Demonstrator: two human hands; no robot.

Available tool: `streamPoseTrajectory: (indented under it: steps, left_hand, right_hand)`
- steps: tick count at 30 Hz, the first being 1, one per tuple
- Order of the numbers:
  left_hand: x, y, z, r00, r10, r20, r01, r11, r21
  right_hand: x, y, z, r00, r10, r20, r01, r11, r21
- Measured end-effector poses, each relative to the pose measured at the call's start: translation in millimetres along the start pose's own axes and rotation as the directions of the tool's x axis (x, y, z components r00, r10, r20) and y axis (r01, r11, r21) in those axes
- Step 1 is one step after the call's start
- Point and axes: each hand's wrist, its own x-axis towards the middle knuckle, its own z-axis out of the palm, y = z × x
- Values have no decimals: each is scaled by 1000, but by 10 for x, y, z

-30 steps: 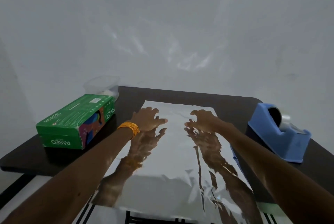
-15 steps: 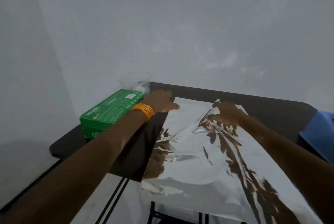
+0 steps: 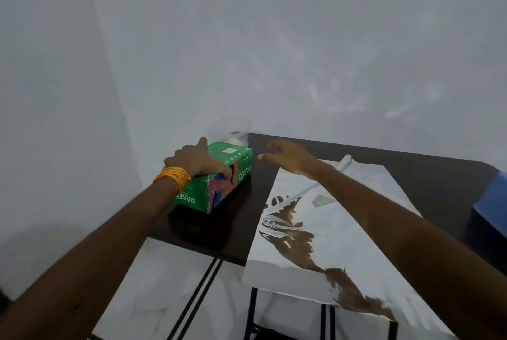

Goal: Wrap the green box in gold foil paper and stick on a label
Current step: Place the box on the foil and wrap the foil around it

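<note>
Left hand: grips the box, thumb on the near side, fingers over the far edge.
Right hand: relaxed and holding nothing, hovering at the box's 3 o'clock.
Box: at the table's 10 o'clock corner, 9 o'clock of the foil, not touching it.
Change: a second ago both palms pressed the foil. Now the left has taken the box and the right has lifted off.
Meaning: smoothing looks done; the box likely goes onto the foil next.
</note>
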Motion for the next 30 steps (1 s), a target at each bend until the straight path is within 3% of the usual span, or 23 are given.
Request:
streamPoseTrajectory:
  steps: [2,5,9,12,16,18,20,24,27,30]
  left_hand:
    - [-65,106,-70,994,85,-68,-84,996,4]
    - [-155,348,-235,949,280,-142,-290,956,-52]
    - [-256,791,-294,838,532,-122,-544,829,-129]
    - [-313,1133,-212,763,637,-110,-645,739,-196]
    - [-261,1498,91,784,568,-249,-616,759,-212]
    - [-286,1617,275,842,493,-219,-537,725,-432]
    - [-304,1687,467,876,474,-90,-410,634,-656]
    - [-342,1742,742,843,538,-17,-349,522,-779]
    - [-370,1711,838,869,495,-11,-322,548,-772]
    - [-327,1674,902,875,483,-22,-320,543,-776]
  right_hand:
    - [-75,-33,-98,999,40,6,-40,979,202]
    - [-171,-47,-267,989,148,24,-140,856,497]
    - [-312,100,-605,959,285,8,-195,636,747]
    - [-559,335,-854,920,393,16,-232,510,828]
    - [-925,801,-1105,842,535,-71,-186,411,892]
    - [-1073,1017,-1142,793,605,-71,-198,366,909]
    - [-1177,1227,-1132,756,650,-74,-220,359,907]
    - [-1405,1284,-1068,732,669,-129,-248,438,864]
    - [-1471,1302,-1014,720,671,-177,-281,516,809]
    - [-1493,1271,-975,725,667,-173,-297,528,796]
